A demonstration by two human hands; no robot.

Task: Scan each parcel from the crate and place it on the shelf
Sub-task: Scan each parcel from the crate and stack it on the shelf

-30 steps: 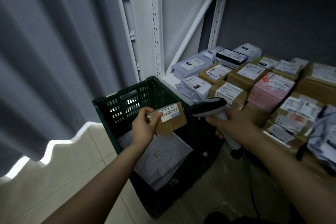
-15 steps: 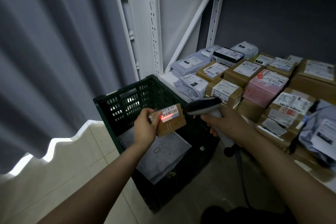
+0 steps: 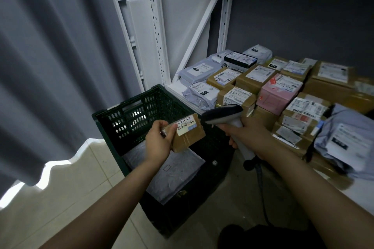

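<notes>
Grey curtain and tiled floor flank the green crate beside the crowded shelf. The left hand grips a parcel, the right hand the scanner.

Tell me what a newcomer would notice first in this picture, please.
First, the two hands in the middle: the left hand grips a small brown parcel with a barcode label above the dark green crate, and the right hand holds a scanner pointed toward it. Next, the shelf on the right, crowded with labelled parcels, where a pink box stands out among brown ones.
</notes>
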